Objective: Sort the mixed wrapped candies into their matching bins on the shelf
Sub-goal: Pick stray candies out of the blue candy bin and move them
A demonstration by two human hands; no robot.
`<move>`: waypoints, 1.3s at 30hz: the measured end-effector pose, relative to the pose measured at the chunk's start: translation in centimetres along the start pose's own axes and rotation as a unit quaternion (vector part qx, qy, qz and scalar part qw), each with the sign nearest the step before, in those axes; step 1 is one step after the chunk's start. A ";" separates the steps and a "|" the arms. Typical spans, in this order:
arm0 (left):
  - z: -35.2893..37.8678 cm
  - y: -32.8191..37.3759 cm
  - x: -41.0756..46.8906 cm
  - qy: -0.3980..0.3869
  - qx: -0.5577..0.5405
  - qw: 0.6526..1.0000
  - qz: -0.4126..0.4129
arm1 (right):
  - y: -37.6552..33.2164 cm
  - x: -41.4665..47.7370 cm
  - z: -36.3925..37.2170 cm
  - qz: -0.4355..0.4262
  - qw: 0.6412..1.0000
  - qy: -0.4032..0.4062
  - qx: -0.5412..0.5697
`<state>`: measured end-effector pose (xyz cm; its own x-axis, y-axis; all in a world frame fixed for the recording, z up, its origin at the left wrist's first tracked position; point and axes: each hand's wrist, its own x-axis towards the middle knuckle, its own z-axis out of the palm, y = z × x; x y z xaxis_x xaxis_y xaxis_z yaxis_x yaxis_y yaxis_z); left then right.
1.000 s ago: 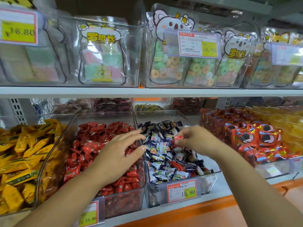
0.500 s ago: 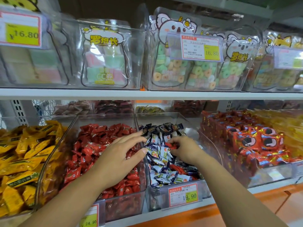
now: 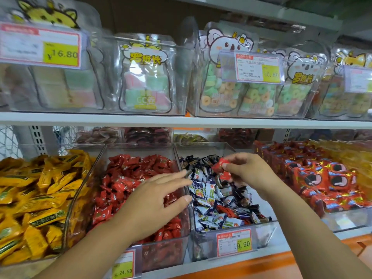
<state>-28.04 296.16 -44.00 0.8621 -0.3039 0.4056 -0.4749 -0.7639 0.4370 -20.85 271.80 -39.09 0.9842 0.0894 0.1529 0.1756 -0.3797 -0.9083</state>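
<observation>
Pinching a red wrapped candy between thumb and fingertips, the right hand hangs above the blue-and-white candy bin, toward its back. A second red piece sits right under the fingers; can't tell if it is gripped too or just lying on the pile. The left hand is flat and wide, fingers spread, holding nothing, over the wall between the red candy bin and the blue-and-white one.

Step in hand, as I read it: carry the red piece left across the divider and drop it in the red candy bin. To do it well:
- keep the pinch firm, since the wrapper looks slick and crinkly and could slip back into the wrong pile
- clear the divider wall before letting go
- move the left hand aside or cup it to receive, because it lies over the drop spot
- release low over the red pile so nothing bounces out

More stray red candies still show low in the blue-and-white pile, so sorting looks far from done.

Versus half a second ago: the right hand was lower, with fingertips down among the blue-and-white wrappers. Now it is raised, with the red piece clear of the pile. The left hand has barely shifted, same spread pose over the same divider. The bins and the shelf are unchanged.
</observation>
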 end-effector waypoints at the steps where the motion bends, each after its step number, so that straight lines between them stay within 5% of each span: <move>1: 0.0 0.1 -0.3 -0.002 0.011 1.000 0.006 | -0.6 0.0 0.5 -0.020 1.000 0.006 0.013; 5: 0.0 0.1 -0.9 -0.006 0.024 1.000 0.017 | -3.3 0.3 4.1 -0.104 0.992 0.009 0.074; 9: 0.0 0.2 -1.0 0.000 0.014 1.000 0.010 | -4.5 0.8 7.3 -0.116 0.977 -0.127 0.126; 15: -0.3 0.5 -1.0 -0.011 0.003 1.000 0.002 | -2.6 0.1 2.0 -0.066 0.970 -0.141 -0.189; 20: -0.3 0.5 -1.0 -0.014 -0.006 1.000 0.005 | -2.2 -2.4 -1.5 0.100 0.841 -0.322 -0.423; 22: -0.3 0.6 -1.0 -0.015 -0.008 1.000 0.005 | -1.5 -3.0 -0.7 0.094 0.823 -0.339 -0.447; 25: -0.3 0.5 -1.0 -0.011 -0.013 1.000 0.005 | 0.6 -2.8 0.3 0.033 0.840 -0.295 -0.453; 30: -0.3 0.7 -1.0 -0.005 -0.023 1.000 -0.002 | 0.5 -1.7 -1.0 -0.010 0.920 -0.148 -0.363; 33: -0.2 0.5 -0.9 -0.008 -0.020 1.000 0.000 | -0.4 -1.4 -2.3 0.003 0.951 -0.138 -0.278; 35: -0.2 0.5 -0.9 -0.008 -0.021 1.000 0.000 | -1.1 -1.8 -2.9 0.039 0.942 -0.203 -0.263; 39: -0.2 0.5 -0.8 -0.007 -0.025 1.000 0.003 | -0.9 -2.3 -2.2 0.118 0.857 -0.315 -0.391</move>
<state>-29.00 296.18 -43.98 0.8610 -0.3168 0.3979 -0.4887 -0.7320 0.4748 -23.28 269.96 -37.76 0.8294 0.3121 -0.4634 0.1787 -0.9340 -0.3094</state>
